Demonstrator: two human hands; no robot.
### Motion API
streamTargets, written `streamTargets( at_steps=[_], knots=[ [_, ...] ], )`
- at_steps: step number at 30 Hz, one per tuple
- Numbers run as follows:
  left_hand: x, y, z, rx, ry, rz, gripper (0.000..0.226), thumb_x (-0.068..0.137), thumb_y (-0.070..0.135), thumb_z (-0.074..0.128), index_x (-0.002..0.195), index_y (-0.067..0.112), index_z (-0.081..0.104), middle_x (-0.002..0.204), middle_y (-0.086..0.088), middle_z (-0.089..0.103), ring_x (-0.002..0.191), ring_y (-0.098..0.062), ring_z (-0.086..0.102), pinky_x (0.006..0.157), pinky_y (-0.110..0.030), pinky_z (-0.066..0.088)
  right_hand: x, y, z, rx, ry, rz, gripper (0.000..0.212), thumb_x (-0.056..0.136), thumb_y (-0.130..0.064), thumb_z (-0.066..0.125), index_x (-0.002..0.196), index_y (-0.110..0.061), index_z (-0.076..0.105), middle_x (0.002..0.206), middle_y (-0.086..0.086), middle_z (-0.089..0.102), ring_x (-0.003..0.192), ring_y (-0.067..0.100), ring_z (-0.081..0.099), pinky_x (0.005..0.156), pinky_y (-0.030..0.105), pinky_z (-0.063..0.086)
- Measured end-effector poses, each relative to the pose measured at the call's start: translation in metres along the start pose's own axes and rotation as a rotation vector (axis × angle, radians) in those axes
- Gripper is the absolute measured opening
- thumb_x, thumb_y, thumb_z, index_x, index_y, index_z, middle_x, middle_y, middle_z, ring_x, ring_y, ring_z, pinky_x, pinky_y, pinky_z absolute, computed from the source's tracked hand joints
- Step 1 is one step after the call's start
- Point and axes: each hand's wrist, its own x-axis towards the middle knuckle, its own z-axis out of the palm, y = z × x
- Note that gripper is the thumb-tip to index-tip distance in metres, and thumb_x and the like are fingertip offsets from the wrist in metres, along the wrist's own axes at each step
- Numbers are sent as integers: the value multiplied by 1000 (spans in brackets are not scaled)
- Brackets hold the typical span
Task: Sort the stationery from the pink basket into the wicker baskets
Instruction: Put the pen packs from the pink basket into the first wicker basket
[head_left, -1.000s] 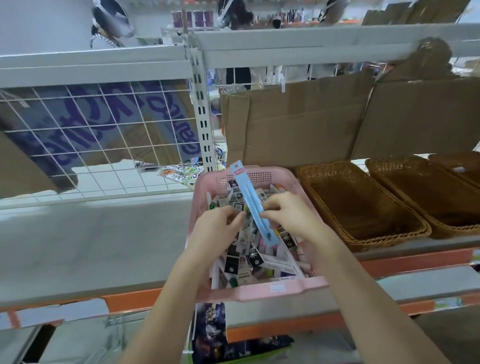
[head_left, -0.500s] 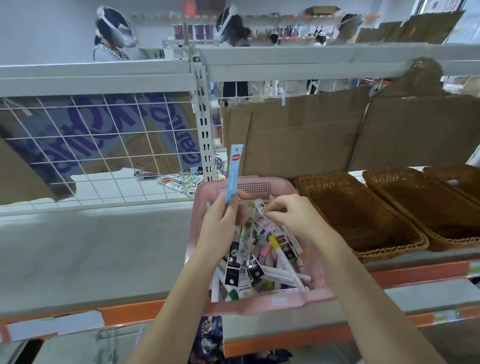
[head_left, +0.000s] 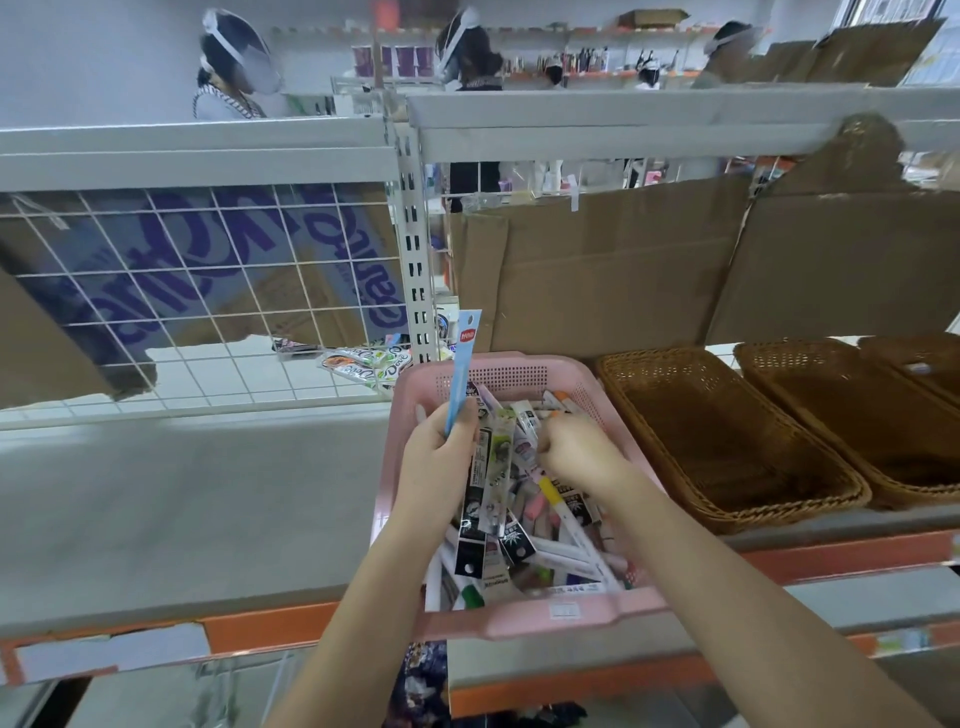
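Now, compared with a second ago, the blue packet (head_left: 464, 371) is standing upright in the left hand (head_left: 440, 470) instead of lying slanted between both hands, which suggests one item is chosen and the search for matching ones is going on. At left centre, that hand is pinching the packet's lower end over the pink basket (head_left: 540, 616), alongside black-and-white pen packets (head_left: 485, 486). Further right, the right hand (head_left: 579, 452) is curling its fingers down into the stationery, though whether it is gripping anything is hidden, and the wicker baskets (head_left: 717, 431) are waiting just beside the pink one.
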Motion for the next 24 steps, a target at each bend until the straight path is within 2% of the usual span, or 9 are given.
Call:
streamTargets(
  at_steps=[2, 5, 8, 10, 12, 17, 19, 20, 24],
  knots=[
    [0, -1, 0, -3, -3, -5, 43, 96, 46, 44, 68, 14, 37, 52, 8, 29, 45, -6, 26, 80, -40, 46, 0, 1, -1, 31, 18, 13, 29, 90, -11, 54, 63, -10, 44, 64, 1, 44, 69, 22, 49, 49, 26, 30],
    [2, -4, 1, -7, 7, 4, 41, 97, 43, 44, 69, 13, 39, 52, 7, 29, 47, -8, 24, 59, -37, 22, -4, -6, 0, -17, 15, 23, 24, 90, -24, 58, 71, -10, 51, 69, 2, 48, 72, 24, 54, 50, 24, 35],
    [1, -4, 1, -5, 5, 13, 40, 97, 42, 43, 70, 13, 40, 53, 7, 29, 48, -9, 23, 51, -29, 25, -4, -18, 1, -126, -39, 23, 4, 87, -9, 54, 85, -7, 56, 88, 10, 56, 93, 29, 61, 64, 27, 43],
    [0, -2, 1, -10, -12, 5, 44, 96, 44, 45, 70, 8, 40, 53, 6, 30, 46, -8, 25, 66, -38, 45, -4, -23, 1, -166, -86, 35, 7, 86, -5, 53, 79, -7, 51, 84, 10, 53, 97, 30, 61, 65, 29, 44],
    [-2, -1, 1, -10, -23, -14, 46, 98, 37, 44, 72, 0, 40, 52, 4, 31, 45, -7, 28, 103, -61, 29, -6, -27, 2, -232, -73, 51, 10, 86, -4, 53, 93, -7, 58, 95, 10, 57, 100, 29, 60, 68, 32, 47],
    [-5, 1, -1, 5, -26, -21, 46, 99, 34, 42, 76, -6, 40, 54, 1, 33, 45, -5, 32, 107, -61, 21, -10, -23, 3, -380, 31, 28, 29, 87, -1, 51, 114, -5, 60, 115, 12, 60, 104, 29, 60, 72, 34, 50],
    [-5, 1, -1, 10, -17, -12, 47, 98, 37, 43, 77, -5, 41, 56, 0, 33, 46, -6, 31, 94, -46, 44, -12, -19, -5, -378, 49, 0, 28, 87, -2, 54, 113, -4, 61, 115, 12, 59, 106, 30, 59, 76, 35, 49],
    [-4, 1, -1, 9, -14, -7, 48, 97, 39, 43, 77, -5, 42, 56, 1, 33, 47, -7, 29, 71, -31, 49, -13, -16, -11, -355, 79, -15, 25, 87, -3, 54, 111, -4, 61, 113, 12, 59, 105, 30, 59, 77, 35, 49],
    [-4, -1, -2, 10, -18, 19, 41, 97, 40, 44, 65, 16, 38, 51, 9, 32, 44, -5, 26, 41, -13, 25, -22, -2, -38, -5, 252, -102, 15, 91, -13, 52, 99, -11, 65, 103, 3, 65, 94, 19, 61, 81, 33, 51]
  ],
)
